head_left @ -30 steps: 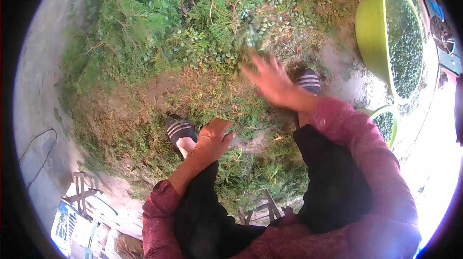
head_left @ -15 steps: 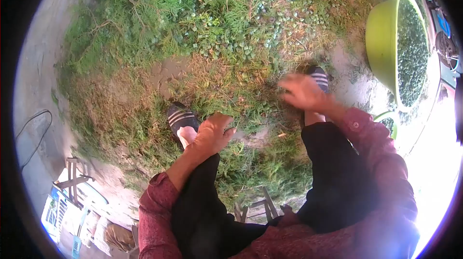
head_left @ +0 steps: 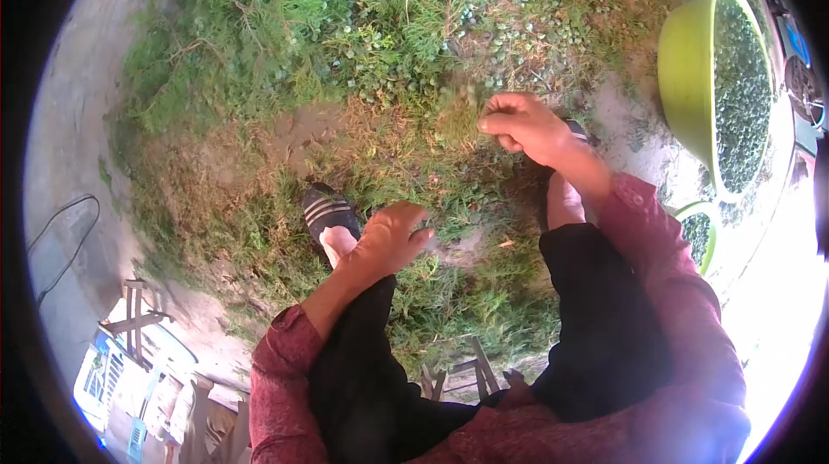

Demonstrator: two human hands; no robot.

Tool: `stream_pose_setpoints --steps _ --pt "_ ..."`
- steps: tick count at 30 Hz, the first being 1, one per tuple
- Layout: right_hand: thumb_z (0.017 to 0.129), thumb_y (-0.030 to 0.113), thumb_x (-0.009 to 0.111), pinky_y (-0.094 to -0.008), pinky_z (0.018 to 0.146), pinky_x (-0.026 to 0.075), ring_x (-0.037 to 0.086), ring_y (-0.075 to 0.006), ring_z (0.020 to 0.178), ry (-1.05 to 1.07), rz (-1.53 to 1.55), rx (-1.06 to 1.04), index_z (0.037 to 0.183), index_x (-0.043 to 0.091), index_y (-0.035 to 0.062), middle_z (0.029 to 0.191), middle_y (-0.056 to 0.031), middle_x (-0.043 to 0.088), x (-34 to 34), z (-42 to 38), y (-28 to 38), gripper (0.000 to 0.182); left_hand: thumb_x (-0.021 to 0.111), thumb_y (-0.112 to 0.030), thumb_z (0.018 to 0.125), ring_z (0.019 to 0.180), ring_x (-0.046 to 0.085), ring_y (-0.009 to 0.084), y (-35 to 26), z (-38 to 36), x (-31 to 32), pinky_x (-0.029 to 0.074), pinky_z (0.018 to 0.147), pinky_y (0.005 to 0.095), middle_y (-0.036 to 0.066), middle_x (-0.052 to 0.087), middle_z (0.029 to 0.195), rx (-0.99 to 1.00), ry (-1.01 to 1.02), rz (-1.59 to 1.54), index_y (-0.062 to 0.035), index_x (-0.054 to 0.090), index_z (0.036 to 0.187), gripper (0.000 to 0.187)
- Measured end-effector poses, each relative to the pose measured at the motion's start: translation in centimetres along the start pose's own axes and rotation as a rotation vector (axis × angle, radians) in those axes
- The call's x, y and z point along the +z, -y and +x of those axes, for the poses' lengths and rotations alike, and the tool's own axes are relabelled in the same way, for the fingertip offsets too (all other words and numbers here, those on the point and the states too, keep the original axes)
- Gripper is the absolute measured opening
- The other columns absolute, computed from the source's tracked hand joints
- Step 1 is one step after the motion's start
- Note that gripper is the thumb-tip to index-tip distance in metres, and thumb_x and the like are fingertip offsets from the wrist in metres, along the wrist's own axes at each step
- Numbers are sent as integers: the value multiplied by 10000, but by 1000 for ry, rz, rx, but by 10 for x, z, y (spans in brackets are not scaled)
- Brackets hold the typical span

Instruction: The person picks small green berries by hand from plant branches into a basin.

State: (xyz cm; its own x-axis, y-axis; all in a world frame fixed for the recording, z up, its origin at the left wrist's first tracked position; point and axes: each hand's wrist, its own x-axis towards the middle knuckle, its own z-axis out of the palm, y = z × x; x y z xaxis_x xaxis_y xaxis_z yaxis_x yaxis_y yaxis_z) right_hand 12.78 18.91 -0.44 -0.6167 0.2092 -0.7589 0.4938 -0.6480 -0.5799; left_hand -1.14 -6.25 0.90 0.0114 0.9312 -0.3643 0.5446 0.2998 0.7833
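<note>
My right hand (head_left: 527, 127) is closed in a pinch above the ground, just in front of my right shoe (head_left: 577, 129). From its fingertips sticks out a blurred green conifer sprig (head_left: 460, 115). My left hand (head_left: 395, 235) hangs over my left leg near the striped left shoe (head_left: 326, 208); its thumb stands apart from loosely bent fingers, and nothing shows in it. Beyond both hands lies a heap of leafy conifer branches (head_left: 285, 41), with small pale green cones (head_left: 371, 41) among the foliage.
To the right stand a big lime-green tub (head_left: 686, 75) full of small green pieces and a smaller green-rimmed container (head_left: 710, 244). Clippings (head_left: 216, 205) cover the ground around my feet. A wooden stool (head_left: 134, 321) stands at lower left, near a black cable (head_left: 78, 244).
My right hand has moved forward and slightly left, away from the shoe, and a sprig now shows at its fingertips. My left hand has hardly moved.
</note>
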Motion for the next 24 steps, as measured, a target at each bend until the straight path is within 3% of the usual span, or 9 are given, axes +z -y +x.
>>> stream_pose_setpoints --steps 6,8,9,11,12,14,16,22,24 --pt "778 119 660 -197 406 323 442 -49 469 188 123 -6 784 583 44 637 8 532 13 -26 2 107 650 -223 779 683 587 205 -30 15 -34 460 626 311 123 597 796 -282 6 -317 4 592 915 272" --pt "780 126 657 -196 423 342 453 -50 487 192 73 10 793 588 46 647 6 542 23 -29 -3 106 597 -279 842 788 587 192 -23 16 -27 467 682 322 101 612 917 -383 127 -789 0 579 1004 323" --pt "781 133 654 -195 440 362 464 -50 504 194 16 12 801 593 48 658 5 552 29 -28 -3 107 597 -279 842 788 587 192 -23 18 -26 467 682 322 101 612 917 -383 119 -783 0 579 1004 323" --pt "759 165 659 -219 495 414 512 -72 574 204 -171 15 827 608 30 680 -10 582 45 -35 -5 160 547 -320 873 894 566 210 -25 22 -21 460 743 347 94 587 1032 -494 163 -1516 -11 538 1101 385" --pt "768 159 647 -216 502 417 517 -72 571 273 -260 -40 836 608 36 678 -7 582 54 -39 -6 147 542 -337 870 965 537 203 -27 22 -17 447 772 362 104 559 1091 -491 180 -1640 -20 493 1167 437" --pt "777 153 636 -213 510 419 522 -72 568 345 -347 -97 845 608 41 675 -4 582 62 -40 -11 134 550 -322 868 911 556 180 -36 24 -9 462 742 335 106 585 1027 -484 66 -1620 0 523 1116 407" --pt "775 164 642 -233 536 436 552 -94 618 339 -852 -384 861 618 41 690 -17 600 65 -36 -19 152 555 -203 872 752 598 153 -37 24 -7 487 639 289 100 631 895 -480 -75 -1540 24 557 1037 280" --pt "796 178 641 -235 594 457 550 -80 688 291 -539 -263 895 605 29 763 -27 608 39 -36 -19 183 555 -99 849 489 556 137 -37 13 -33 424 420 245 99 639 732 -627 -343 -952 21 563 961 165" --pt "793 187 650 -230 611 460 551 -81 705 294 -444 -233 933 587 16 809 -35 610 30 -36 -18 230 555 -103 849 472 540 129 -41 6 -33 409 400 241 106 637 728 -679 -338 -1005 9 565 954 153"
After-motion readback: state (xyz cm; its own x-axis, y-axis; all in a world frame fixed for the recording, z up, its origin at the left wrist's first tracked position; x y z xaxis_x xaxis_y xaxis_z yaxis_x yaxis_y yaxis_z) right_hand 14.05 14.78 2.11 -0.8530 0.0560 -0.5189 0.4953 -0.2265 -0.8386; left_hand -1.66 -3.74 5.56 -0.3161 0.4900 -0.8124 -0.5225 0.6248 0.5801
